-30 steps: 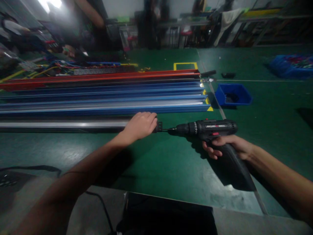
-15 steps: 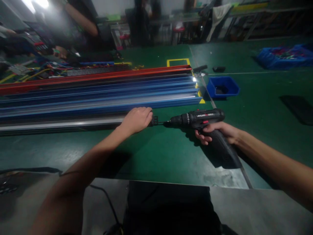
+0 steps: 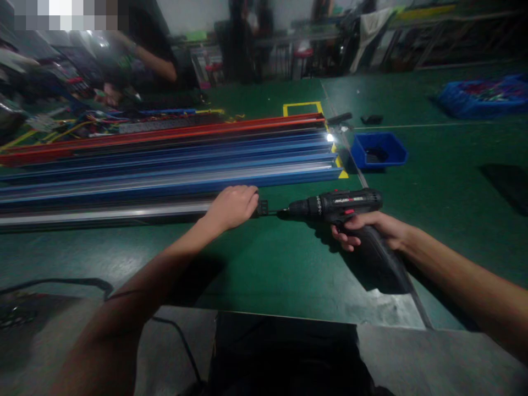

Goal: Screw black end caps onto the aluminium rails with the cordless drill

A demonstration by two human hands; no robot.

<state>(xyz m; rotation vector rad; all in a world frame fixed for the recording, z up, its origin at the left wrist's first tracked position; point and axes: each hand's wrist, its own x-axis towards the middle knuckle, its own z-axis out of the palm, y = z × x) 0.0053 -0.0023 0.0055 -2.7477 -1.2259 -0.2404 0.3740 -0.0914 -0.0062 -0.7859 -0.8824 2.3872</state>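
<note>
My right hand [image 3: 371, 228] grips a black cordless drill [image 3: 338, 204] by its handle, with the tool pointing left. A thin bit runs from its chuck to a small black end piece [image 3: 263, 207] at the right end of a long dark metal profile [image 3: 140, 212]. Closed over that end of the profile is my left hand [image 3: 233, 206], fingers wrapped round it from above. Whether the bit sits in a screw is too small to tell.
Behind the profile lie several blue profiles [image 3: 247, 170] and an orange one [image 3: 206, 127]. A blue bin [image 3: 381, 151] stands right of their ends. Another blue container [image 3: 482, 99] holds small parts at the far right. Across the table a co-worker's arm [image 3: 152, 63] shows near coloured wires.
The whole view has shifted slightly, with things a little lower and further right. Both hands keep the same hold, and the drill stays lined up with the profile's end.
</note>
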